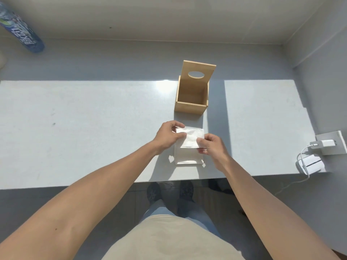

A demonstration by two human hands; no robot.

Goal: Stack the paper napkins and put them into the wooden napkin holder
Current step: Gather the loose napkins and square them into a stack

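Observation:
A white folded paper napkin [191, 136] is held just above the table by both hands. My left hand [168, 135] pinches its left edge, and my right hand [211, 145] pinches its lower right corner. Under it lies a stack of white napkins [187, 156] on the white table [84, 128], near the front edge. The wooden napkin holder [193, 91] stands beyond the hands. Its lid with an oval hole is tipped up and back, and the box looks empty inside.
A blue labelled bottle [22, 32] lies at the far left. On the right edge sit a white wall socket with a charger [326, 144] and a small white device with a cable [309, 165]. My shoes show below the table's front edge.

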